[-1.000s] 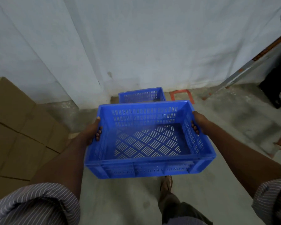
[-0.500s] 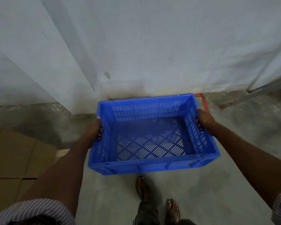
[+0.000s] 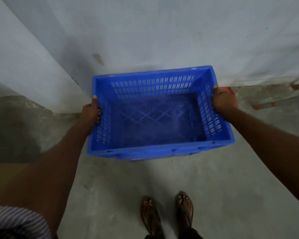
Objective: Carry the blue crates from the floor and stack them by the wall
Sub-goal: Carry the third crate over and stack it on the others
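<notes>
An empty blue slotted crate (image 3: 155, 118) is held low in front of me, close to the white wall (image 3: 162, 35). My left hand (image 3: 91, 112) grips its left side, thumb over the rim and fingers curled into the handle slot. My right hand (image 3: 222, 100) grips the right side the same way. A sliver of blue (image 3: 155, 158) shows under the crate's near edge; the crate seen earlier by the wall is otherwise hidden beneath the one I hold.
A white pillar (image 3: 24, 57) juts out at the left. A cardboard box (image 3: 5, 176) lies at the left edge. A metal bar with orange marks (image 3: 274, 104) lies on the floor at the right. My sandalled feet (image 3: 167, 214) stand on grey concrete.
I have stepped closer to the wall and lowered the crate. The second blue crate by the wall has gone out of sight under the held one. Both hands keep their grip.
</notes>
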Action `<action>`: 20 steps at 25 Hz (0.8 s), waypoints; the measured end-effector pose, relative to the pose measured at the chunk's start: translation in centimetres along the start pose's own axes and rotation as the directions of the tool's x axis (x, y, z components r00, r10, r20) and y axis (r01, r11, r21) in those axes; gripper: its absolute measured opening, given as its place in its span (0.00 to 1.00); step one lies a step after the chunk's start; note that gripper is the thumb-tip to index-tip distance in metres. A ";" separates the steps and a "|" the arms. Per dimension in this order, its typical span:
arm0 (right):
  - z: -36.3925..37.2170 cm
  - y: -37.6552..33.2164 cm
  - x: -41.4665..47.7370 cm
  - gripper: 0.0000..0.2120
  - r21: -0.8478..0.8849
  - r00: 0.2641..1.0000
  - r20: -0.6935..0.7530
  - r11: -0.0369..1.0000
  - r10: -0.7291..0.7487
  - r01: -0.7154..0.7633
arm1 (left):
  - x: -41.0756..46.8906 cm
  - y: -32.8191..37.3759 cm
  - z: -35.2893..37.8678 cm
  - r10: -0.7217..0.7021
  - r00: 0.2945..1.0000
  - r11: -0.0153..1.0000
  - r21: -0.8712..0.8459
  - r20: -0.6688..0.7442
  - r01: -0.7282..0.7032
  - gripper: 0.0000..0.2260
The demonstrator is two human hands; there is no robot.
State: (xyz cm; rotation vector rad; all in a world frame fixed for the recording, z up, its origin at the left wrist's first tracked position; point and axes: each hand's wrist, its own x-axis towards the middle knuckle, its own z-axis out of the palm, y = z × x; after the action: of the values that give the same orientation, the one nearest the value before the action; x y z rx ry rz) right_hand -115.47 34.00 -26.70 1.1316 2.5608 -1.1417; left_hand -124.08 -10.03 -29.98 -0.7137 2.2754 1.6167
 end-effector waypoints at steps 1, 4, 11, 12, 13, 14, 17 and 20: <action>0.6 -0.2 1.6 0.28 -0.036 1.000 -0.018 0.999 0.001 -0.002 | 1.3 -0.3 0.8 0.001 1.000 1.000 -0.009 0.000 -0.001 0.25; 2.3 0.0 4.9 0.30 -0.118 0.999 -0.052 0.993 -0.001 -0.005 | 4.5 -1.6 2.8 -0.007 1.000 0.999 -0.032 0.000 0.007 0.25; 4.0 0.4 7.7 0.32 -0.159 0.989 -0.106 0.984 -0.101 0.084 | 5.4 -1.8 4.2 -0.105 0.994 0.992 -0.072 0.022 0.106 0.26; 3.9 0.3 7.6 0.31 -0.168 0.990 -0.088 0.981 -0.114 0.098 | 4.7 -2.3 4.1 -0.129 0.991 0.988 -0.082 0.048 0.132 0.27; 3.9 0.5 7.4 0.31 -0.172 0.990 -0.077 0.980 -0.114 0.100 | 4.1 -2.8 3.9 -0.132 0.990 0.988 -0.077 0.050 0.136 0.27; 3.5 0.8 6.9 0.31 -0.181 0.993 -0.071 0.980 -0.093 0.079 | 3.5 -3.0 4.0 -0.123 0.992 0.990 -0.063 0.032 0.125 0.27; 3.2 1.3 6.4 0.29 -0.128 0.992 -0.094 0.989 -0.085 0.073 | 3.2 -2.3 4.5 -0.063 0.997 0.998 -0.019 -0.047 0.063 0.28; 3.1 1.5 6.1 0.31 -0.137 0.998 -0.055 0.990 -0.024 0.016 | 3.8 -2.1 4.4 -0.101 0.995 0.995 0.017 -0.006 0.101 0.29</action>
State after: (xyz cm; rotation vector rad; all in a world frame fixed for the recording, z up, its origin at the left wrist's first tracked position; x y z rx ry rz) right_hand -119.43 36.15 -32.10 1.1242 2.6521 -0.9344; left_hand -126.47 -7.38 -34.95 -0.8153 2.2162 1.5491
